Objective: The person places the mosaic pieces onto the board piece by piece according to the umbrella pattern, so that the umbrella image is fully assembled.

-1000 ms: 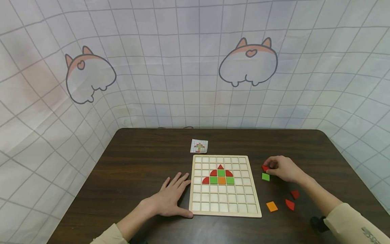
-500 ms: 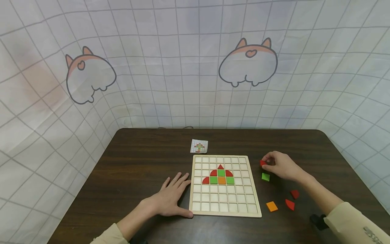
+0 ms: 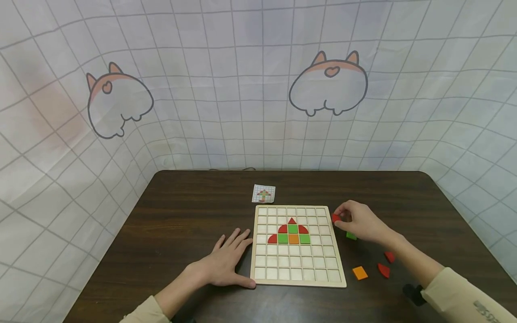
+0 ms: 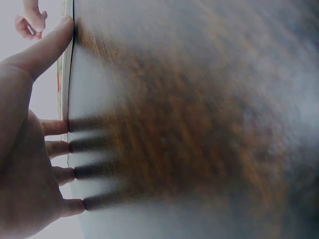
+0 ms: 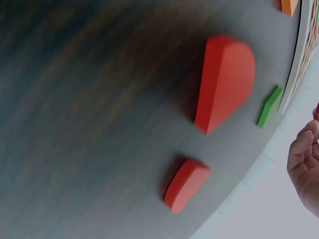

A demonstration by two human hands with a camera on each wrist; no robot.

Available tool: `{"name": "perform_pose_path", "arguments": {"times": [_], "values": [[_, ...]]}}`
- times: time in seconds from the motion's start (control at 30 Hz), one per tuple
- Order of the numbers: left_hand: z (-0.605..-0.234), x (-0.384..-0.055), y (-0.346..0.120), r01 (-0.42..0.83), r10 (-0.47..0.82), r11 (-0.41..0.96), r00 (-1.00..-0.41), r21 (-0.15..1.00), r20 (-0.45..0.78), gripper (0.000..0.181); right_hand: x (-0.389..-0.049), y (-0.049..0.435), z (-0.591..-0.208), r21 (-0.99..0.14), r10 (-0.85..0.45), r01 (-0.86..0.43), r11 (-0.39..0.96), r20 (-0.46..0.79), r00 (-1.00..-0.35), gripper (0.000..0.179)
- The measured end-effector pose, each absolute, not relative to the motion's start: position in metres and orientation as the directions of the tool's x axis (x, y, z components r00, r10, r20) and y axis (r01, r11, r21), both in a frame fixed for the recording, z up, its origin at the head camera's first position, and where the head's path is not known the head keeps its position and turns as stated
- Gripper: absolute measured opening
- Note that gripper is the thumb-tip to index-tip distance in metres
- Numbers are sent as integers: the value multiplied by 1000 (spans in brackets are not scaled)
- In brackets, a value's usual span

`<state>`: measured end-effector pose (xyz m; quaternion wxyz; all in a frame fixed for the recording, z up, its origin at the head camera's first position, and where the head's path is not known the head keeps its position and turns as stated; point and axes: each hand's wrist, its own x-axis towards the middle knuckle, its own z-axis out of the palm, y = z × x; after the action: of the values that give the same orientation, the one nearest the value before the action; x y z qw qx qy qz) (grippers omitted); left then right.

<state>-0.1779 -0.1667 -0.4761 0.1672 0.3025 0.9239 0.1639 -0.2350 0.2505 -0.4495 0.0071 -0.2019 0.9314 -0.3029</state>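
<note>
Between thumb and fingers, my right hand pinches a small red piece beside the right rim of the wooden grid board; its full shape is partly covered. My left hand rests with fingers spread on the table, thumb and fingertips at the board's left edge. On the board, red, green and orange pieces form a stepped, pointed shape, with an orange square in its lower row and a red triangle on top. A green square lies partly hidden beneath my right hand.
Right of the board lie an orange square and two red rounded pieces, one nearer and one farther. A small printed pattern card lies behind the board. A grid-patterned cloth hangs behind the table.
My right hand has lifted the red piece off the table next to the green square and carried it left to the board's right rim. The left hand has stayed in place.
</note>
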Motion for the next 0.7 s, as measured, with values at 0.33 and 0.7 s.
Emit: {"name": "perform_pose_path", "arguments": {"times": [0.33,0.7], "values": [[-477,-179,-166,497,607,769,-765,401,-216,112,-228,230,-456,-580,-436,-404,707,91,-895,21],[-476,-179,-166,498,608,769,-763,400,-221,111,-222,212,-464,-579,-500,-444,684,70,-863,15]]}}
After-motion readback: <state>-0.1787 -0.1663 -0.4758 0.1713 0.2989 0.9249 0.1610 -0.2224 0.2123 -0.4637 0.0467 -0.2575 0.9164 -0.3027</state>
